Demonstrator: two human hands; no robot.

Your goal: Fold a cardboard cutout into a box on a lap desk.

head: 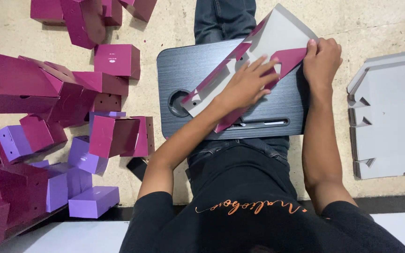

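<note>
A flat die-cut cardboard box blank (277, 35), grey inside and magenta outside, lies partly folded on a dark grey lap tray (191, 70) across my legs. My left hand (247, 84) presses flat on the blank's middle, fingers spread over a magenta flap. At the blank's right edge my right hand (322, 58) pinches and folds a magenta flap (290, 57).
A heap of folded magenta boxes (116, 60) and purple boxes (93, 201) covers the floor to the left. A stack of flat grey blanks (390, 117) lies on the floor to the right. A dark phone (138, 167) rests near my left elbow.
</note>
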